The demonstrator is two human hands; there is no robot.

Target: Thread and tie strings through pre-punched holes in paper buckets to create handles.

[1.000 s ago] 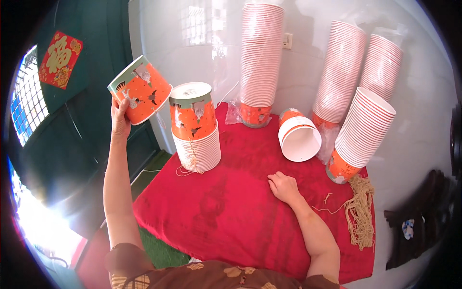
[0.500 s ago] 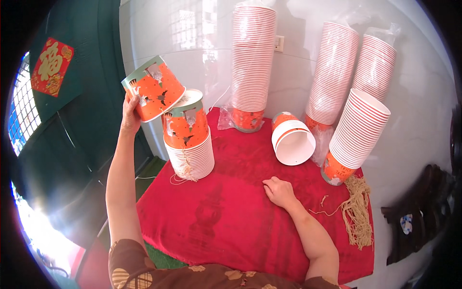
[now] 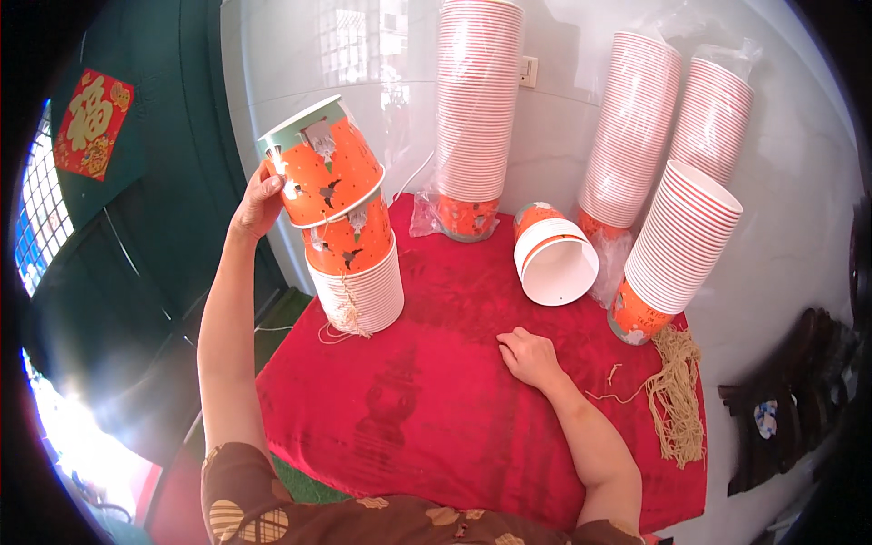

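My left hand (image 3: 262,202) grips an orange paper bucket (image 3: 331,173) with a green base band, upside down and tilted, fingers at its left side. This bucket sits over the top of an inverted stack of the same paper buckets (image 3: 359,286), hiding the stack's upper end. Strands of tan string hang down the stack's front. On the red cloth, my right hand (image 3: 530,357) rests with its fingers curled and nothing visible in them. Beyond it, a couple of nested paper buckets (image 3: 556,259) lie on their side, open end toward me.
Tall plastic-wrapped bucket stacks (image 3: 477,109) (image 3: 629,132) (image 3: 711,118) stand along the wall. An unwrapped stack (image 3: 679,250) leans at the right. A bundle of tan string (image 3: 677,400) hangs near the right edge of the red-covered table (image 3: 436,427). Dark wooden furniture (image 3: 786,400) is beyond it.
My left hand has moved right with the paper bucket, bringing it from beside the inverted stack to over its top. My right hand has stayed in place.
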